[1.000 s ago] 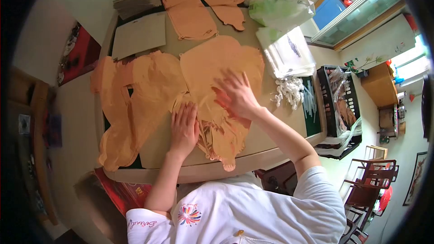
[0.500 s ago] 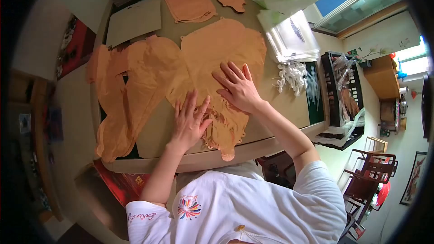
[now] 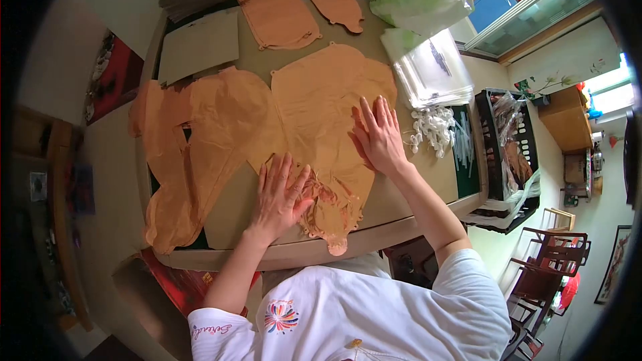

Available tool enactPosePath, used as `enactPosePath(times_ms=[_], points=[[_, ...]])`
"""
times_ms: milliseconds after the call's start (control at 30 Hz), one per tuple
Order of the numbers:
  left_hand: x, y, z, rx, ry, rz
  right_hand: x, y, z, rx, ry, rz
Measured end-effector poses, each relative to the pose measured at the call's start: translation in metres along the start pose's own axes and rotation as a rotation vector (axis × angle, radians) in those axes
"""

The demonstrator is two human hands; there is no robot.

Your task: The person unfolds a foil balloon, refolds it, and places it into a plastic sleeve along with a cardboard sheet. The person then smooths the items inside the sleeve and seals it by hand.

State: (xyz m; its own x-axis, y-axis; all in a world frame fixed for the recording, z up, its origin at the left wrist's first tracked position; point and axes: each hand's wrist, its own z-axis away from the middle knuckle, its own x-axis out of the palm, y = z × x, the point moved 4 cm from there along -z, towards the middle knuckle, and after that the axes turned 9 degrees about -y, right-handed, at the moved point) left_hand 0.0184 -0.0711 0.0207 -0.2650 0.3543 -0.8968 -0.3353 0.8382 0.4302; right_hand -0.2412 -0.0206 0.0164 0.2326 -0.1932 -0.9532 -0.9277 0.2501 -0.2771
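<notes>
A flat, orange-gold foil balloon [image 3: 317, 103] with small tabs along its edge lies on the table in front of me. Its lower end is crinkled and shiny, and a narrow neck hangs toward the table's near edge. My left hand [image 3: 277, 194] rests with fingers spread on the balloon's lower left edge, beside the crinkled part. On the right side of the balloon, my right hand [image 3: 381, 140] lies palm down with its fingers stretched out. Neither hand grips anything. More flat orange foil balloons [image 3: 224, 110] lie overlapping to the left.
Other orange foil pieces [image 3: 277, 17] lie at the far side, near a cardboard sheet [image 3: 200, 43]. On the right are clear plastic sleeves [image 3: 438, 70], white ribbon bundles [image 3: 433, 127], thin straws [image 3: 463, 140] and a black crate [image 3: 508, 154]. A greenish plastic bag [image 3: 421, 3] lies behind them.
My right hand has slid rightward over the balloon toward its right edge. The left hand stays at nearly the same spot. The table appears slightly lower in view.
</notes>
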Motion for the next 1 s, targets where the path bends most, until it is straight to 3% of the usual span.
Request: enactPosePath(times_ms=[200, 400, 767, 1000], points=[[0.001, -0.001, -0.005, -0.054, 0.023, -0.074, 0.000, 0.003, 0.004, -0.016, -0.007, -0.009], [0.002, 0.007, -0.025, 0.060, -0.137, -0.130, 0.004, 0.005, 0.005, -0.014, 0.004, -0.021], [-0.005, 0.006, -0.024, 0.042, -0.082, -0.087, 0.000, 0.000, 0.004, 0.005, 0.026, -0.050], [-0.016, -0.010, -0.065, 0.142, -0.169, -0.127, -0.002, -0.024, -0.043, -0.240, -0.193, 0.035]])
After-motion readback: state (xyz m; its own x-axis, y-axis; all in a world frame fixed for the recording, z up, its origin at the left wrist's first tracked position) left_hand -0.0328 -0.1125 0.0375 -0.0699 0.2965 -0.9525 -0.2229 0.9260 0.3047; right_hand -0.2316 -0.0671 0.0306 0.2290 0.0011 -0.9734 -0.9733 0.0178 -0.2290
